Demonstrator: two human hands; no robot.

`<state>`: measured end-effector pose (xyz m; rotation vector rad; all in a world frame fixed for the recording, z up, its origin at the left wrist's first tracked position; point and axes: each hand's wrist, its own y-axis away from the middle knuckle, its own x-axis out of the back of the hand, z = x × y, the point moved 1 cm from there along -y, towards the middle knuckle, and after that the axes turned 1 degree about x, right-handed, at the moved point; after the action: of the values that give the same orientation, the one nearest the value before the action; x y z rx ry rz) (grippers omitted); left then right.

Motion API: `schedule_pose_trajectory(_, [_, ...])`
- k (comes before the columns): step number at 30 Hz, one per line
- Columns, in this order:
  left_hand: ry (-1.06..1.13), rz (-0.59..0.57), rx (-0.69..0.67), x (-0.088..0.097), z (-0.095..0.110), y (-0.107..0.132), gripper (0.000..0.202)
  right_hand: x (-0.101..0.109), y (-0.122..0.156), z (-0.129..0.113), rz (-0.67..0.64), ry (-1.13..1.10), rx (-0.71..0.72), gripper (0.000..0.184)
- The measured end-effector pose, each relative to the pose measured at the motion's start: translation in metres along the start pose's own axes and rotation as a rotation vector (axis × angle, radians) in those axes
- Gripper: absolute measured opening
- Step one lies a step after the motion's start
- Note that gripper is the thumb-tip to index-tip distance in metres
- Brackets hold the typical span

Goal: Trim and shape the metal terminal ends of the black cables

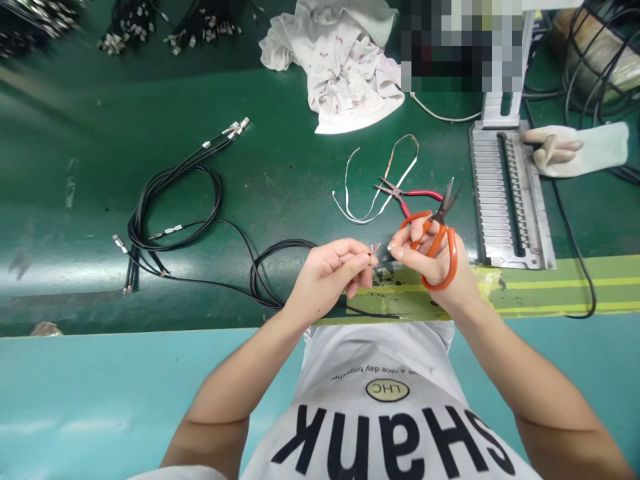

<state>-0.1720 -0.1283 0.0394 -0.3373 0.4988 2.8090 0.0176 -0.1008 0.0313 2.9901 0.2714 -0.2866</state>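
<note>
My left hand pinches the end of a black cable, where a few thin coloured wires stick out past the fingertips. That cable lies in a loose coil to the left. In my right hand is a pair of scissors with orange handles, hooked over the fingers, blades pointing up and away. Thumb and forefinger of this hand come together close to the wire ends; whether they touch a wire I cannot tell. Red-handled pliers lie just beyond, beside a thin white strip.
Coiled black cables with metal connectors lie on the green table to the left. A slotted metal fixture stands at right, a white glove against it. Crumpled white cloth lies at the back, cable bundles back left.
</note>
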Motion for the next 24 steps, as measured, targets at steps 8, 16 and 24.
schedule_pose_trajectory(8, [-0.115, 0.056, -0.058, -0.009, 0.004, 0.001, 0.024, 0.022, 0.008, -0.004, -0.013, 0.426, 0.073, 0.023])
schedule_pose_trajectory(16, [-0.166, 0.151, -0.071, -0.018, 0.0, 0.0, 0.02, 0.002, 0.02, -0.011, -0.016, 0.262, 0.078, 0.025])
schedule_pose_trajectory(24, [-0.161, 0.157, -0.06, -0.021, -0.004, 0.003, 0.018, -0.006, 0.018, -0.007, 0.053, 0.234, 0.114, 0.022])
